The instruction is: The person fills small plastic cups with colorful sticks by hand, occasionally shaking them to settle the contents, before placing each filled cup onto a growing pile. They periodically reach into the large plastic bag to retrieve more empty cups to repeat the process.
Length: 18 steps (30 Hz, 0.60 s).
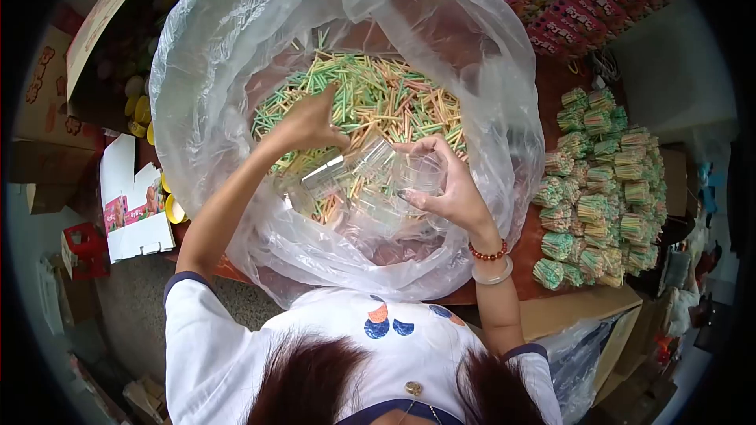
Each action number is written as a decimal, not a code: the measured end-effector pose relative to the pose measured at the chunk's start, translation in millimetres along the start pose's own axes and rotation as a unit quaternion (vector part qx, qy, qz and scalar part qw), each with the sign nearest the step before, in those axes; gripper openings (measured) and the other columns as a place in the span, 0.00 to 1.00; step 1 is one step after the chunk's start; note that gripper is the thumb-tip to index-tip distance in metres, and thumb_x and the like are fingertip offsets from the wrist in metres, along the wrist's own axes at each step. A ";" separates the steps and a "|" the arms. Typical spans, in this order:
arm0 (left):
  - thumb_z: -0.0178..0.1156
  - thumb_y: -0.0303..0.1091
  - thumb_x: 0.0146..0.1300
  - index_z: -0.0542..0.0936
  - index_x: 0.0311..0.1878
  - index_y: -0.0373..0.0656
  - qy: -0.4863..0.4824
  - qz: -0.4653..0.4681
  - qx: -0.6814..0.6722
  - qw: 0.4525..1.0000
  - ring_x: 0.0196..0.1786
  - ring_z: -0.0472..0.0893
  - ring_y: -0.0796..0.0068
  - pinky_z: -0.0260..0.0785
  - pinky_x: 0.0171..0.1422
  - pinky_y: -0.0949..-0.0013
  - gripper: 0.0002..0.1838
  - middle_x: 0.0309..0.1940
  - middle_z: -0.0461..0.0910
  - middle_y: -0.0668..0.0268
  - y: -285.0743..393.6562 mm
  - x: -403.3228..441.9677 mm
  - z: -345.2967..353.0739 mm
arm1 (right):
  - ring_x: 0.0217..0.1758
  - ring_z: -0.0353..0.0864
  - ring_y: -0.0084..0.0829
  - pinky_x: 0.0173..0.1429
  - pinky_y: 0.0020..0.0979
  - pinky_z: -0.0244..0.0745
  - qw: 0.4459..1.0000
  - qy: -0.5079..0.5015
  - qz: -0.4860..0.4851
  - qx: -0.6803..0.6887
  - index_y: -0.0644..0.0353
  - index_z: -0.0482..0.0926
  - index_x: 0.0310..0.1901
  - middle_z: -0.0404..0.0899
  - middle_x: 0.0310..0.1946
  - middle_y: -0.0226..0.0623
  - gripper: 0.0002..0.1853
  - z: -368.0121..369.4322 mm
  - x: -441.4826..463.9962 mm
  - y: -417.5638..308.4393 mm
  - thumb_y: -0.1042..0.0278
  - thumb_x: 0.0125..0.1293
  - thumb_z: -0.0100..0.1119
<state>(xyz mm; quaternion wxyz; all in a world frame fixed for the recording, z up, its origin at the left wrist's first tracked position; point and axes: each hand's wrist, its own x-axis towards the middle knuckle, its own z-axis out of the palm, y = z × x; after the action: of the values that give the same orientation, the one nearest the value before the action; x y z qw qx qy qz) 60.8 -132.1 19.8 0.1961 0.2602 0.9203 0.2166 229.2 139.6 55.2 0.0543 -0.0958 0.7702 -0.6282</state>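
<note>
A large clear plastic bag [197, 86], spread wide, holds a heap of thin pastel sticks [394, 98] in green, yellow and pink. Over the heap's left part is my left hand [311, 122], thumb and forefinger apart; I see nothing between them, and its other fingers are partly hidden. My right hand [453, 185] grips a clear plastic cup [425, 172] by its sides, above the sticks. More clear cups [324, 175] lie on the sticks between and below my hands.
Bundles of pastel sticks [602, 189] are stacked on the red table [555, 79] at the right. Pink printed packets [583, 8] fill the back right. At the left are a white printed card box [138, 205], yellow lids [142, 114] and a red crate [84, 250].
</note>
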 end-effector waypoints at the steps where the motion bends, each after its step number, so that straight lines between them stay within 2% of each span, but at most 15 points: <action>1: 0.77 0.43 0.47 0.68 0.76 0.29 -0.034 -0.066 -0.008 0.997 0.52 0.86 0.52 0.78 0.60 0.58 0.53 0.50 0.87 0.44 15.4 -3.8 -14.2 | 0.67 0.77 0.32 0.76 0.37 0.68 0.999 0.028 -0.008 -0.028 0.60 0.71 0.62 0.81 0.63 0.41 0.36 2.9 -1.6 -8.3 0.62 0.56 0.81; 2: 0.77 0.41 0.48 0.73 0.73 0.30 -0.014 -0.051 -0.097 0.994 0.50 0.86 0.58 0.77 0.57 0.59 0.48 0.48 0.87 0.50 11.3 -5.6 -17.1 | 0.66 0.77 0.31 0.74 0.36 0.71 0.994 0.086 -0.053 -0.041 0.61 0.70 0.65 0.79 0.56 0.38 0.38 6.2 -1.7 -14.1 0.68 0.55 0.82; 3: 0.76 0.39 0.49 0.77 0.70 0.32 0.005 -0.034 -0.183 0.982 0.48 0.85 0.63 0.77 0.54 0.61 0.43 0.47 0.88 0.57 7.3 -7.9 -21.0 | 0.65 0.77 0.31 0.73 0.36 0.72 0.991 0.122 -0.051 -0.024 0.61 0.70 0.65 0.79 0.56 0.38 0.38 5.9 -1.0 -16.0 0.68 0.56 0.82; 4: 0.75 0.36 0.54 0.84 0.64 0.38 0.104 0.031 -0.320 0.941 0.45 0.84 0.72 0.75 0.51 0.61 0.32 0.44 0.88 0.66 9.0 -12.8 -15.6 | 0.65 0.78 0.30 0.73 0.36 0.72 0.987 0.156 -0.049 -0.006 0.61 0.70 0.65 0.78 0.56 0.38 0.37 5.3 1.4 -17.0 0.69 0.56 0.82; 6: 0.72 0.32 0.59 0.86 0.61 0.39 0.067 -0.057 -0.471 0.877 0.45 0.84 0.76 0.76 0.51 0.64 0.24 0.46 0.88 0.67 8.0 -15.0 -23.3 | 0.64 0.78 0.29 0.70 0.33 0.74 0.980 0.186 -0.020 0.068 0.62 0.70 0.65 0.78 0.56 0.39 0.35 6.5 9.0 -27.5 0.72 0.59 0.80; 9: 0.70 0.33 0.69 0.88 0.54 0.38 0.054 -0.090 -0.694 0.712 0.47 0.85 0.73 0.78 0.55 0.65 0.14 0.46 0.88 0.63 31.2 -13.5 -16.5 | 0.64 0.78 0.29 0.69 0.33 0.75 0.978 0.183 0.005 0.102 0.61 0.69 0.66 0.78 0.57 0.39 0.36 14.2 30.1 -3.7 0.73 0.60 0.81; 10: 0.69 0.34 0.71 0.87 0.55 0.37 0.078 -0.072 -0.729 0.676 0.49 0.87 0.70 0.80 0.56 0.62 0.14 0.47 0.88 0.62 50.0 -15.0 -15.9 | 0.65 0.80 0.31 0.70 0.34 0.76 0.982 0.176 -0.011 0.070 0.62 0.69 0.66 0.79 0.58 0.40 0.37 17.4 37.2 -0.2 0.73 0.59 0.81; 13: 0.69 0.33 0.72 0.85 0.59 0.37 0.056 -0.045 -0.775 0.628 0.51 0.88 0.68 0.83 0.59 0.61 0.17 0.49 0.89 0.61 67.1 -2.9 -13.4 | 0.65 0.80 0.33 0.72 0.38 0.75 0.971 0.163 0.037 0.171 0.62 0.69 0.66 0.79 0.60 0.41 0.36 28.0 49.5 5.0 0.72 0.60 0.81; 14: 0.68 0.31 0.71 0.81 0.64 0.37 0.066 -0.011 -0.774 0.629 0.58 0.87 0.67 0.81 0.64 0.61 0.20 0.57 0.87 0.59 74.6 1.2 -12.8 | 0.64 0.80 0.33 0.71 0.36 0.76 0.977 0.188 -0.010 0.097 0.62 0.70 0.65 0.79 0.61 0.40 0.36 30.4 54.2 7.2 0.73 0.59 0.82; 15: 0.67 0.29 0.71 0.77 0.69 0.38 0.075 0.022 -0.773 0.630 0.64 0.86 0.66 0.79 0.69 0.61 0.25 0.65 0.85 0.57 90.5 -0.2 -19.8 | 0.64 0.80 0.33 0.71 0.36 0.76 0.979 0.189 -0.025 0.078 0.62 0.70 0.65 0.79 0.61 0.40 0.36 30.6 57.9 8.6 0.74 0.59 0.82; 16: 0.68 0.30 0.71 0.74 0.73 0.38 0.104 0.035 -0.754 0.648 0.65 0.86 0.65 0.79 0.70 0.61 0.29 0.65 0.85 0.57 101.8 -1.8 -25.3 | 0.65 0.80 0.33 0.70 0.35 0.77 0.979 0.189 -0.040 0.060 0.61 0.70 0.65 0.79 0.61 0.39 0.37 29.7 61.8 9.8 0.74 0.58 0.83; 18: 0.70 0.32 0.71 0.74 0.74 0.39 0.136 0.059 -0.739 0.657 0.64 0.86 0.67 0.79 0.69 0.60 0.30 0.63 0.86 0.60 114.6 3.3 -32.1 | 0.65 0.81 0.33 0.68 0.35 0.78 0.975 0.202 -0.069 0.064 0.61 0.70 0.65 0.80 0.59 0.38 0.39 31.6 67.4 7.1 0.75 0.55 0.85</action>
<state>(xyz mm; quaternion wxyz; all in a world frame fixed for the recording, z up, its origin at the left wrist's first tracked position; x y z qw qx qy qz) 88.1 -51.5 103.0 0.1836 0.0513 0.4561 0.8693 169.3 96.2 44.3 -0.1399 -0.0166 0.7148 -0.6850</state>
